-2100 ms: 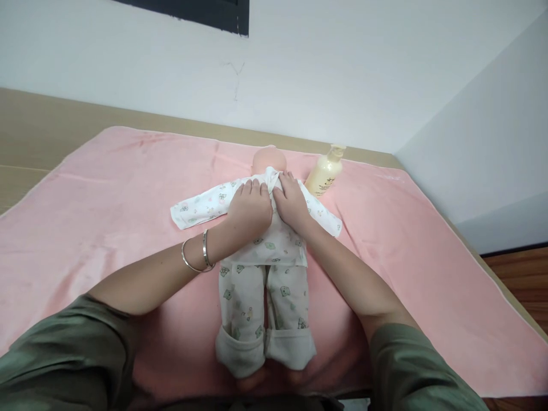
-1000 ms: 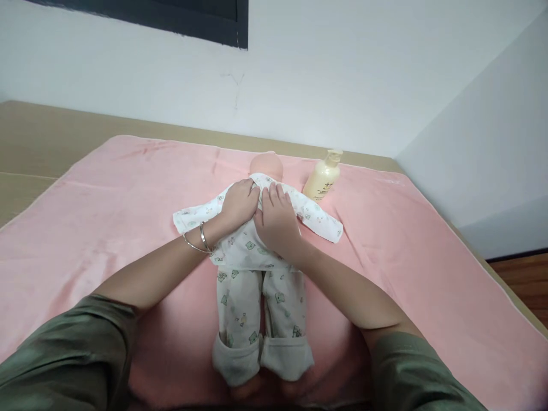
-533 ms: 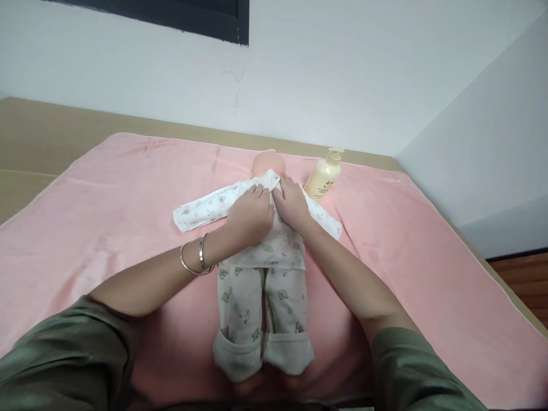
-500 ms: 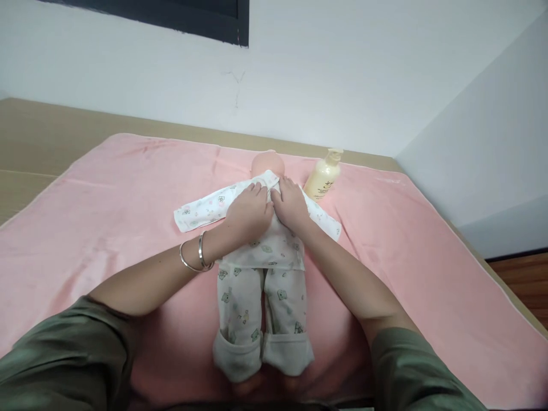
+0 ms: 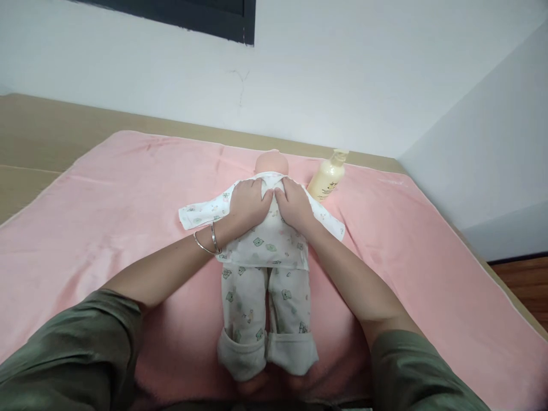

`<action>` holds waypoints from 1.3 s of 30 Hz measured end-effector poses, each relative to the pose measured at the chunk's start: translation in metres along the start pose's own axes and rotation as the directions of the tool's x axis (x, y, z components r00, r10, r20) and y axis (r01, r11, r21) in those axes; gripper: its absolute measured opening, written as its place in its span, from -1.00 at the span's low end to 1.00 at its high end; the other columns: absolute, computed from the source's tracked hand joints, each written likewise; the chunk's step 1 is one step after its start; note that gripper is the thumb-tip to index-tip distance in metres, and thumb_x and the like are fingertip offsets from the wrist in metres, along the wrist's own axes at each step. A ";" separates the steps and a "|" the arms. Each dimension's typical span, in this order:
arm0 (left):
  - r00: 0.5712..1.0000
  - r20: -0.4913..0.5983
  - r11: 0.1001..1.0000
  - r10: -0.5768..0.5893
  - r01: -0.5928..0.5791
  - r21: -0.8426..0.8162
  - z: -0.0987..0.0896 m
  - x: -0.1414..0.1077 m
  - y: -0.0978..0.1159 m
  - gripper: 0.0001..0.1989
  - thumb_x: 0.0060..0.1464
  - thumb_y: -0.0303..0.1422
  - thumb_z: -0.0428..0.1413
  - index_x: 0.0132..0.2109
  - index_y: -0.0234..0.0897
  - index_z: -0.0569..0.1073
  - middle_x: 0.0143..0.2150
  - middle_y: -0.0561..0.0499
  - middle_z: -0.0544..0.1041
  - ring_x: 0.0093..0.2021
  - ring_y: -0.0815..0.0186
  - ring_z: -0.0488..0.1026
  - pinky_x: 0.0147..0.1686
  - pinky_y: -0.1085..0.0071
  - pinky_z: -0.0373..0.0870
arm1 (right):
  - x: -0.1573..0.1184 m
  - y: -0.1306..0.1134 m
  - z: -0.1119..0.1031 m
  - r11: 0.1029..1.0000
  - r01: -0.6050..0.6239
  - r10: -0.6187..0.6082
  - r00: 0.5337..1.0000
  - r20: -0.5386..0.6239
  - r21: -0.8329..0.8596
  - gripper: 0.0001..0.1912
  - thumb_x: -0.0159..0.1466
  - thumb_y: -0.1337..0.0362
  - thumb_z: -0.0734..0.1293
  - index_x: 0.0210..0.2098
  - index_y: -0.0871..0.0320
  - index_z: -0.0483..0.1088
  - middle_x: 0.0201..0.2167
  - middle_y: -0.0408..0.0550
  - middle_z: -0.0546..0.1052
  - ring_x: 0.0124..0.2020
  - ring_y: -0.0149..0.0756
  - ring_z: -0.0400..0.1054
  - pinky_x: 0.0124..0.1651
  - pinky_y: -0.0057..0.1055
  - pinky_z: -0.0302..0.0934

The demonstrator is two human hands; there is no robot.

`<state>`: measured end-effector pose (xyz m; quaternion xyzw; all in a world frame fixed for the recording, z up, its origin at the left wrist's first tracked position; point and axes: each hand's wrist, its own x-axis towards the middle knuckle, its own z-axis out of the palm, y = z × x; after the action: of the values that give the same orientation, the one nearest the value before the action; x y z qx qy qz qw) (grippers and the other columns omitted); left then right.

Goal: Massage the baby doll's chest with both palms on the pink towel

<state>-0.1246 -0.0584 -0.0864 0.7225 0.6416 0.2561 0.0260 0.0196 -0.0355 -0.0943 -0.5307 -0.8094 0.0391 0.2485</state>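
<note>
A baby doll (image 5: 271, 163) lies stretched out, its smooth bare head at the far end. It has on a white long-sleeved shirt (image 5: 265, 245) with small green and pink animal prints, and matching trousers (image 5: 246, 294) with turned-up cuffs. My left hand (image 5: 250, 202) rests on the upper left of the shirt, thumb pointing inward. Against the upper right lies my right hand (image 5: 294, 204), its thumb almost meeting the left one. Both hands look spread over the shoulder area; some fingertips are hidden. Two silver bangles (image 5: 213, 240) circle my left wrist.
Under the doll is a pink blanket (image 5: 406, 245) over a wooden surface (image 5: 51, 128). A pale yellow pump bottle (image 5: 327, 178) stands right of the doll's head. White walls (image 5: 325, 74) rise behind and at the right, with a dark frame (image 5: 214, 20) above.
My left hand has shifted up and outward, from the middle of the shirt to its left shoulder. The thumbs now point at each other. The view has moved slightly.
</note>
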 end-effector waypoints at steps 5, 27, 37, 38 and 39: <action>1.000 -0.002 1.000 0.007 -0.007 0.023 -0.002 -0.003 0.002 -0.65 0.32 -0.23 -0.12 -0.14 -0.34 0.48 -0.14 -0.26 0.63 -0.09 -0.04 0.54 -0.07 0.08 0.39 | 0.000 -0.001 -0.002 0.994 -0.036 0.035 0.999 -0.008 -0.102 -0.61 0.47 0.18 0.05 -0.06 0.27 0.42 -0.08 0.27 0.58 -0.03 0.08 0.41 0.12 -0.05 0.24; 0.988 -0.136 0.985 0.070 -0.091 -0.150 0.014 -0.005 -0.011 -0.71 0.28 -0.38 -0.15 -0.10 -0.27 0.46 -0.08 -0.19 0.56 -0.04 0.06 0.44 0.06 0.12 0.37 | -0.013 -0.013 -0.008 0.978 0.136 -0.121 0.987 -0.102 0.157 -0.51 0.40 0.28 0.08 0.17 0.27 0.45 0.35 0.17 0.37 0.40 -0.03 0.19 0.45 -0.01 0.09; 0.989 -0.141 0.981 0.033 -0.059 -0.184 0.014 -0.005 -0.010 -0.70 0.25 -0.38 -0.15 -0.07 -0.25 0.46 -0.06 -0.17 0.56 0.00 0.08 0.44 0.11 0.11 0.37 | -0.016 -0.018 -0.015 0.979 0.143 -0.137 0.989 -0.050 0.147 -0.47 0.38 0.29 0.10 0.28 0.23 0.36 0.40 0.14 0.32 0.45 0.02 0.12 0.47 0.10 0.06; 0.990 -0.137 0.981 0.033 -0.058 -0.186 0.014 -0.005 -0.010 -0.70 0.25 -0.38 -0.15 -0.07 -0.25 0.46 -0.06 -0.17 0.56 0.00 0.07 0.44 0.11 0.10 0.37 | -0.016 -0.017 -0.018 0.977 0.148 -0.136 0.987 -0.084 0.156 -0.46 0.39 0.28 0.09 0.30 0.20 0.34 0.42 0.09 0.28 0.47 -0.01 0.09 0.48 0.09 0.06; 0.991 -0.129 0.981 0.033 -0.057 -0.185 0.014 -0.005 -0.010 -0.70 0.25 -0.38 -0.16 -0.07 -0.25 0.46 -0.07 -0.17 0.56 -0.01 0.07 0.44 0.10 0.10 0.37 | -0.016 -0.017 -0.021 0.977 0.144 -0.125 0.984 -0.123 0.157 -0.46 0.40 0.28 0.08 0.32 0.18 0.31 0.45 0.06 0.25 0.48 -0.03 0.06 0.49 0.08 0.04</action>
<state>-0.1286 -0.0570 -0.1037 0.7137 0.5982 0.3612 0.0480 0.0198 -0.0612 -0.0760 -0.4538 -0.8221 0.0590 0.3389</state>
